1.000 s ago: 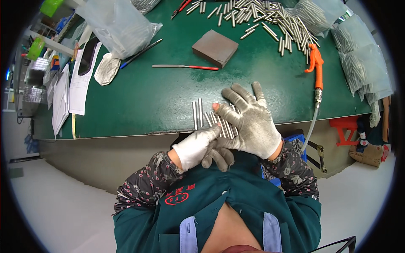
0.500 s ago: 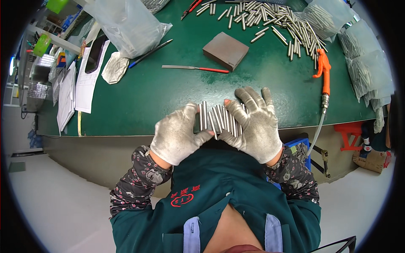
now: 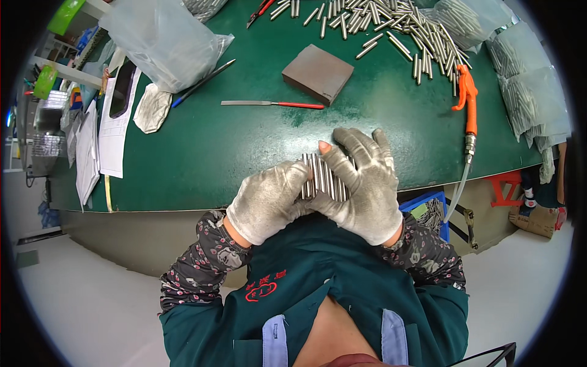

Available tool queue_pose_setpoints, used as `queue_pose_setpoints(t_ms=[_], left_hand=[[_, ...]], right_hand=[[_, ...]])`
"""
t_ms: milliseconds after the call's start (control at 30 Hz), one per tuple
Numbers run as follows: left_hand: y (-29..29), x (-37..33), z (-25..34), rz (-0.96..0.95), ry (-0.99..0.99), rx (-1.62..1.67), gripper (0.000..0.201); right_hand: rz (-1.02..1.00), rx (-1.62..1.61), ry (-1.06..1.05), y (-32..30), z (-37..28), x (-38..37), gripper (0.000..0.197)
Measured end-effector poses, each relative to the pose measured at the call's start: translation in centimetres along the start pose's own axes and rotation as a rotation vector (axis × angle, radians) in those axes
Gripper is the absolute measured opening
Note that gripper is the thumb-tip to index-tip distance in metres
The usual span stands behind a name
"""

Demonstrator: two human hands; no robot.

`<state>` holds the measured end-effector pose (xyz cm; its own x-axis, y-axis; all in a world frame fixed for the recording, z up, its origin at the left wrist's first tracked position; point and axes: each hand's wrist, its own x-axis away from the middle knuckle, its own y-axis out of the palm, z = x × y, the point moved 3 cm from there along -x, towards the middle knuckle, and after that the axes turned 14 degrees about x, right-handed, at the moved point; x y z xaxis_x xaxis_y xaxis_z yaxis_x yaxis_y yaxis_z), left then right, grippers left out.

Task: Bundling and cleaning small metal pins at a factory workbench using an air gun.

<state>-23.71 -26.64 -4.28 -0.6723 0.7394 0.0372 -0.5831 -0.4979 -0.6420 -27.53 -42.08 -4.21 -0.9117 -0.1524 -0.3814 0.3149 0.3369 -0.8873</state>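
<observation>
A row of short, shiny metal pins point(image 3: 324, 178) lies side by side near the front edge of the green table point(image 3: 202, 153). Gloved in greyish white, my left hand point(image 3: 266, 200) presses against the row's left end with its fingers bent together. From the other side my right hand point(image 3: 365, 191), gloved too with one bare fingertip showing, holds the row between thumb and forefinger. Its other fingers reach forward on the table. Both thumbs sit at the near ends of the pins. The right hand hides part of the row.
Beyond the hands lie a file with a red handle point(image 3: 299, 105) and a grey-brown block point(image 3: 318, 73). Loose pins point(image 3: 422, 43) are heaped at the far right, near filled plastic bags point(image 3: 520, 79). An orange air gun point(image 3: 468, 98) lies right; a blue crate point(image 3: 445, 229) is below.
My left hand has moved right, pushing the pins closer together. The slanted, spread pins now stand in a tighter, straighter row. The whole view has shifted slightly.
</observation>
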Motion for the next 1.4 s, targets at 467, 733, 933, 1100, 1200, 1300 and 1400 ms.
queue_pose_setpoints(t_ms=[467,733,933,1100,1200,1300,1400], left_hand=[[-0.2,-0.2,-0.4,-0.018,-0.029,0.429,0.034],[-0.2,-1.1,-0.2,-0.02,0.09,0.378,0.022],[-0.3,-0.5,-0.1,-0.024,0.111,0.366,0.022],[-0.2,1.4,0.6,0.136,0.1,0.518,0.029],[1.0,3.2,-0.4,0.104,-0.035,0.716,0.028],[0.6,2.9,1.0,0.264,-0.057,0.373,0.03],[0.1,1.7,1.3,0.343,-0.036,0.021,0.037]], right_hand=[[-0.128,0.129,-0.097,-0.2,-0.6,-0.7,0.07],[-0.124,-0.084,-0.138,-0.6,0.7,-1.2,0.079],[-0.192,0.091,-0.245,-0.4,0.3,-1.7,0.063],[-0.221,0.051,-0.25,-0.2,0.3,-1.6,0.057],[-0.185,0.07,-0.268,-0.2,0.3,-1.5,0.057],[-0.16,0.069,-0.296,-0.3,0.2,-1.6,0.052],[-0.183,0.057,-0.298,-0.3,0.3,-1.4,0.049]])
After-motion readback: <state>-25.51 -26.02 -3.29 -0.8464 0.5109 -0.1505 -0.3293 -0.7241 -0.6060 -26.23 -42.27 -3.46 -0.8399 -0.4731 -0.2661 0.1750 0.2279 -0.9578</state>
